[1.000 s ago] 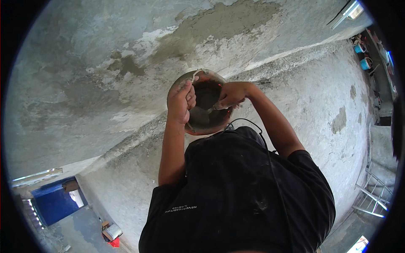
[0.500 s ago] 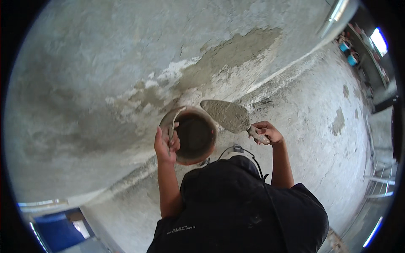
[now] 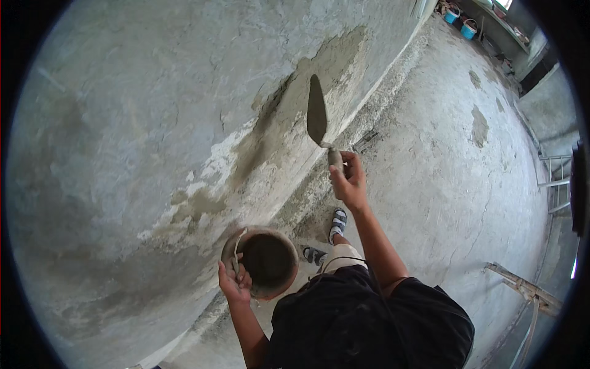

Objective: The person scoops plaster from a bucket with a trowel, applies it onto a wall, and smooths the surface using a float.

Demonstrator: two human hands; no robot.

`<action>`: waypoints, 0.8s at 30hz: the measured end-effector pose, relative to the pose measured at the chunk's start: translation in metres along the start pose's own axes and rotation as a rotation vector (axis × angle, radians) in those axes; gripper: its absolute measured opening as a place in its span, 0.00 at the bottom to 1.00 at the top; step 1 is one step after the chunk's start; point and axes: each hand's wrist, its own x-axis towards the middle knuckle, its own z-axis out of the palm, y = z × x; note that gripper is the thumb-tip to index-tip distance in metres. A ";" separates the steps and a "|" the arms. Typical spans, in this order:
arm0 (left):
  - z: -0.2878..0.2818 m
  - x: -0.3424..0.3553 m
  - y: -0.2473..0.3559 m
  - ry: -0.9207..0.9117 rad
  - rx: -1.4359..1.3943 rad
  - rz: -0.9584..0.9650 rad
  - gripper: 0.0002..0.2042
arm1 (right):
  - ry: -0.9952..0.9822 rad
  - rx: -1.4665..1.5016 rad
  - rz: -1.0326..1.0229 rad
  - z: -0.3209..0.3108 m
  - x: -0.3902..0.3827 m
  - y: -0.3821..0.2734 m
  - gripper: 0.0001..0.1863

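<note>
My left hand (image 3: 235,281) is closed on the handle of a round reddish-brown bucket (image 3: 290,284). The bucket hangs near the foot of the wall, and its dark inside is hard to make out. In my right hand (image 3: 350,179), fingers wrapped round the handle, is a mortar-caked trowel (image 3: 316,114). Its pointed blade is tilted and aims away from me, in front of the damp plaster patch (image 3: 337,56) on the wall. The visible blade face is dark grey; whether it touches the wall, I cannot tell.
A rough grey wall (image 3: 123,141) fills the left side, with flaking white plaster around its lower part. Concrete floor (image 3: 442,184) stretches to the right. Blue buckets (image 3: 468,29) stand at the far right, and a wooden beam (image 3: 522,286) lies at the near right.
My right hand has carried the trowel away from my body toward the wall, turning its mortar-covered blade from flat to tilted. The view has shifted; my left hand still holds the bucket.
</note>
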 end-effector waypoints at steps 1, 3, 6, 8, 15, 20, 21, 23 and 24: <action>-0.001 0.001 0.001 0.007 0.006 0.003 0.34 | -0.011 0.003 -0.015 0.008 0.006 0.003 0.20; -0.004 0.004 0.004 0.015 -0.004 -0.021 0.34 | 0.066 -0.101 -0.079 0.022 0.013 0.009 0.21; -0.007 0.005 0.007 0.015 -0.019 -0.022 0.33 | 0.073 -0.173 -0.098 0.040 0.019 0.018 0.22; -0.006 0.006 0.007 0.007 -0.006 -0.002 0.34 | 0.074 -0.238 -0.092 0.054 0.020 0.026 0.23; 0.010 0.014 0.016 -0.079 0.020 0.008 0.34 | 0.126 -0.515 -0.271 0.092 -0.017 0.050 0.26; 0.023 0.024 0.020 -0.058 0.031 0.007 0.34 | 0.154 -0.368 -0.214 0.092 -0.010 0.045 0.26; 0.025 0.024 0.019 -0.061 0.047 -0.005 0.34 | 0.184 -0.379 -0.236 0.092 0.000 0.044 0.26; 0.028 0.024 0.019 -0.020 0.065 -0.007 0.34 | 0.235 -0.394 -0.282 0.095 0.019 0.042 0.25; 0.030 0.027 0.019 -0.015 0.070 -0.004 0.33 | 0.221 -0.382 -0.291 0.098 0.024 0.042 0.25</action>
